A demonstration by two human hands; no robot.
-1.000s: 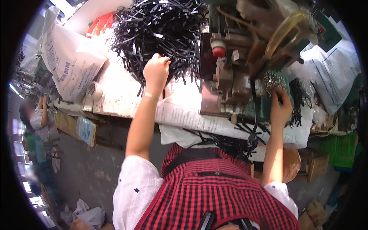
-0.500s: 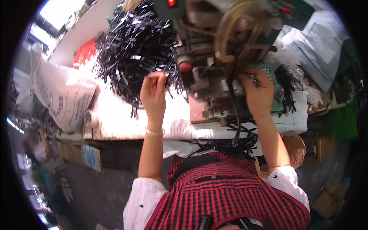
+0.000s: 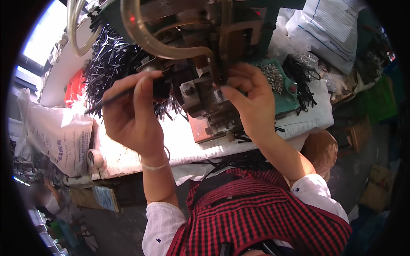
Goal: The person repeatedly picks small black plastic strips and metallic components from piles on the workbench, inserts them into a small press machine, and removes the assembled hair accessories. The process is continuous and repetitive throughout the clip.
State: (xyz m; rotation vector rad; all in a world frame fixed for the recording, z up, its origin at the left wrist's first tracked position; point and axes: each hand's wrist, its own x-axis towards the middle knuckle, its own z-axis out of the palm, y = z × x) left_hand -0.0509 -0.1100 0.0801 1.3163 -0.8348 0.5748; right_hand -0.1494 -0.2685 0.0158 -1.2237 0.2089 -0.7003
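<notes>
Head view: left of the machine [image 3: 195, 97], my left hand [image 3: 133, 117] pinches a black strip [image 3: 97, 106] (the heap [image 3: 112, 55] beyond suggests plenty remains; output unclear); right hand [image 3: 257, 104] at the machine, grasp unclear.

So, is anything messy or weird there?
Nothing looks clearly broken or spilled. The messiest bit is the heap of black strips beyond the left hand, with ends poking out every way. Some loose strips also lie near the checked apron, apart from that heap.
</notes>
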